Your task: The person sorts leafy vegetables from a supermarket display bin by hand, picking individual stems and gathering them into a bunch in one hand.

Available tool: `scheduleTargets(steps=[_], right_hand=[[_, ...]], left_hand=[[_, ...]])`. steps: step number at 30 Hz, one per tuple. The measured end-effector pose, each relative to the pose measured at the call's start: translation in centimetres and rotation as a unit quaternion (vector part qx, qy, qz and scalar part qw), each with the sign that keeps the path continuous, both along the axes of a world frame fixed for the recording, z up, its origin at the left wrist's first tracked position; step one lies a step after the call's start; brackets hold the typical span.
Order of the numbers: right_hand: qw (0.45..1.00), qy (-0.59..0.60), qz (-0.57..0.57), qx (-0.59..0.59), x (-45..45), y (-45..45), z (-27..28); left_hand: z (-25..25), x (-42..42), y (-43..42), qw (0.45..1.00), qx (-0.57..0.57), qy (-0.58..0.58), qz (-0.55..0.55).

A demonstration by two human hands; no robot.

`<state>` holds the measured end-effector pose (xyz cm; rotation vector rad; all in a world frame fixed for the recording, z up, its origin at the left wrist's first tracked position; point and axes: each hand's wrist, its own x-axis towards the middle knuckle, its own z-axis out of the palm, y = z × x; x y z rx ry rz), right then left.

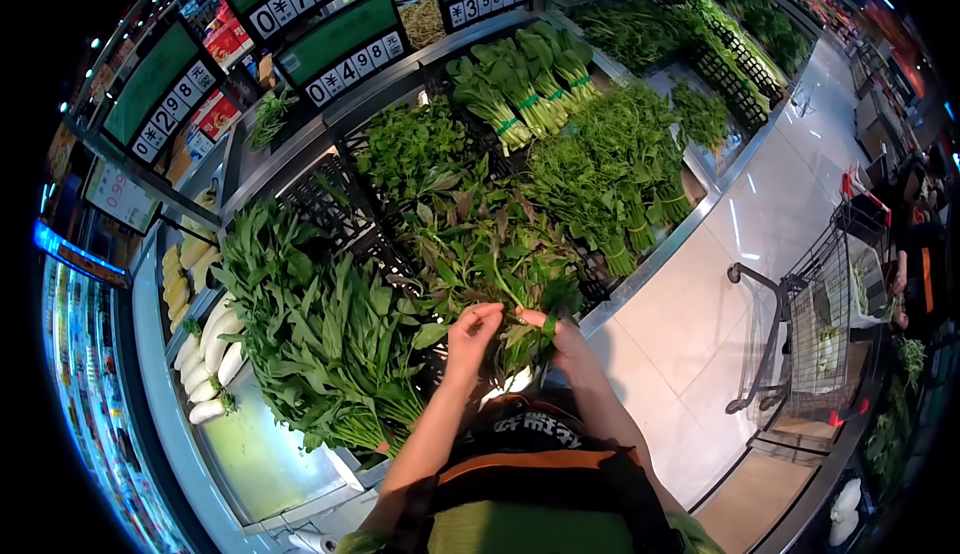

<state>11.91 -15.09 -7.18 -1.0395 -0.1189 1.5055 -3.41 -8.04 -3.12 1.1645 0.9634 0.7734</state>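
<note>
My left hand (pixel 472 334) is closed in a pinch at the near edge of a heap of loose leafy greens (pixel 480 239) with green and purplish leaves. Close beside it, my right hand (pixel 562 338) grips a leafy green stem (pixel 512 299), its fingertips almost meeting those of my left hand. Whether the left fingertips also hold part of this stem is too small to make out. Leaves hang below both hands, in front of my dark apron (pixel 525 434).
Long-leafed greens (pixel 340 324) lie to the left, beside white radishes (pixel 213 354). Bundled greens (pixel 640 169) and banded leafy bunches (pixel 525 84) fill the far side. Price signs (pixel 345 54) stand above the display. A shopping cart (pixel 815 304) and another person (pixel 920 264) are at right.
</note>
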Motion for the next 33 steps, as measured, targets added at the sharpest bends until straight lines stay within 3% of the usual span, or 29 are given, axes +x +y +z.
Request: scheduleTargets(steps=[1,3,5,6,8,10,13,17,22,24,25,27,29,30,33], right_hand=[[0.999,-0.031,0.012,0.003,0.0,0.1,-0.3],[0.990,-0.129,-0.004,0.054,-0.7,0.0,2.9],[0.972,-0.207,-0.020,0.114,-1.4,-0.4,3.2],[0.963,-0.249,-0.035,0.096,-1.6,-0.2,1.7],[0.886,-0.449,-0.061,0.103,-0.9,0.3,-3.1],[0.906,-0.404,-0.111,0.057,-1.1,0.7,0.0],[0.920,-0.316,-0.228,0.046,-1.4,1.6,2.2],[0.942,-0.188,-0.277,-0.026,-0.5,1.3,4.1],[0.953,-0.108,-0.280,-0.043,2.2,-0.3,2.1],[0.955,-0.100,-0.277,-0.031,2.2,-0.5,2.4],[0.956,-0.097,-0.277,-0.023,2.3,-0.5,2.5],[0.952,-0.123,-0.279,-0.010,2.2,-0.5,2.6],[0.952,-0.132,-0.275,-0.012,2.1,-0.7,2.5],[0.954,-0.130,-0.270,-0.019,2.1,-0.9,2.4],[0.959,-0.132,-0.250,-0.027,2.1,-1.2,3.2]], left_hand=[[-0.2,-0.1,0.7,0.999,-0.052,0.006,-0.011],[-1.7,0.5,1.3,1.000,-0.018,0.010,-0.020],[-2.8,1.0,1.8,0.991,-0.135,-0.018,0.009],[-2.7,1.4,1.8,0.981,-0.192,-0.033,0.022],[-2.3,2.6,0.9,0.973,-0.199,-0.074,0.087],[-1.1,3.5,0.3,0.967,-0.186,-0.101,0.145],[-0.5,3.8,1.1,0.965,-0.192,-0.119,0.132],[1.4,2.8,5.1,0.964,-0.129,-0.136,0.190],[5.3,1.6,11.3,0.996,-0.003,-0.001,0.087],[3.1,1.9,13.7,0.990,0.096,0.103,0.003],[0.8,2.1,15.1,0.977,0.121,0.167,-0.057],[-0.4,2.9,13.8,0.926,0.289,0.212,-0.121],[-1.0,3.6,11.9,0.864,0.344,0.336,-0.152],[-2.0,3.7,11.3,0.816,0.408,0.394,-0.111],[-3.8,3.4,10.8,0.807,0.341,0.476,-0.076]])
